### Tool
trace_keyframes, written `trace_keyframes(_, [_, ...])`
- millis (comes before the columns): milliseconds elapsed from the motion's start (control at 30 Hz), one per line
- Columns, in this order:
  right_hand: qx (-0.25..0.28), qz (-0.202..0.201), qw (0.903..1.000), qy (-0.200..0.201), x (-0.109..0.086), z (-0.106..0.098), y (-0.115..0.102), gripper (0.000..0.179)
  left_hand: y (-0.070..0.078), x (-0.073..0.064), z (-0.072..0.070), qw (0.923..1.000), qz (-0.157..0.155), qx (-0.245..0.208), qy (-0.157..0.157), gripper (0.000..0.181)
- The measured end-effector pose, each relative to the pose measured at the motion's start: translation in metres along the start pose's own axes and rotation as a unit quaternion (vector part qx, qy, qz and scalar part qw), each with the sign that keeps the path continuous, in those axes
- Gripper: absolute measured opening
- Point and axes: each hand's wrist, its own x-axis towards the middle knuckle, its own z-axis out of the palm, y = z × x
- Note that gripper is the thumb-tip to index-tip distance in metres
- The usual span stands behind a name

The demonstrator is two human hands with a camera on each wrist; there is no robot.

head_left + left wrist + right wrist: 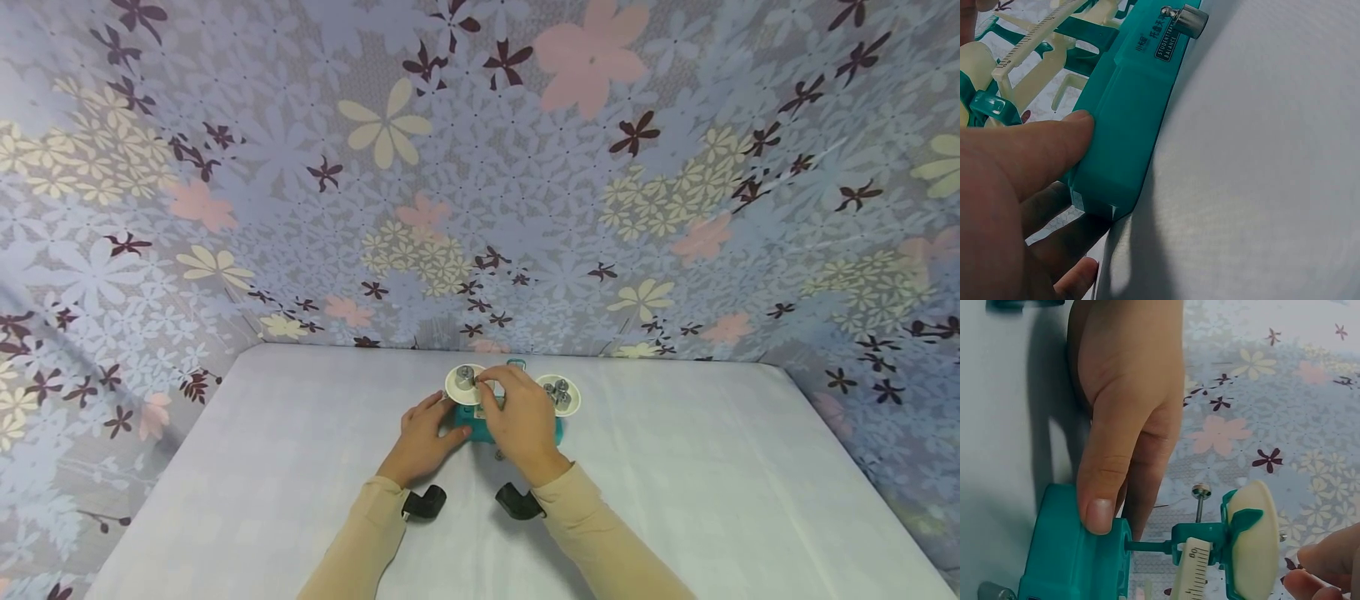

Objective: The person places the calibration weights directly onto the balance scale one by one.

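A teal student balance (474,427) with two cream pans stands on the table. My left hand (424,440) grips the left end of its base, thumb (1066,134) on top and fingers around the end. Over the left pan (453,394), my right hand (521,423) brings thumb and forefinger together beside a metal weight (465,375). I cannot tell if a small piece sits between those fingertips. Several metal weights (561,392) stand on the right pan (574,402). The scale beam (1194,572) shows close by in the right wrist view.
A small metal cylinder (1191,22) is at the base's front. The table (712,467) has a pale cloth, and flowered wallpaper (525,208) rises right behind the balance. Black wrist devices (424,502) stick out by both sleeves.
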Motion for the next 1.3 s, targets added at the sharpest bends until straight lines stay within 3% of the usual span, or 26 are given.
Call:
trace_keyframes(267, [0.038,0.040,0.9978,-0.036,-0.007,-0.010,0.003,0.010,0.002,0.001,-0.001,1.0000,-0.003,0.004,0.000,0.062])
trace_keyframes(867, [0.063,0.026,0.9958,-0.061,-0.025,-0.019,0.013,0.010,0.002,0.001,-0.001,0.9998,-0.012,0.013,-0.003,0.062])
trace_keyframes(1300, [0.077,0.062,0.9903,-0.097,-0.044,-0.018,0.021,0.013,0.002,0.000,0.000,0.9999,-0.009,0.006,0.000,0.062])
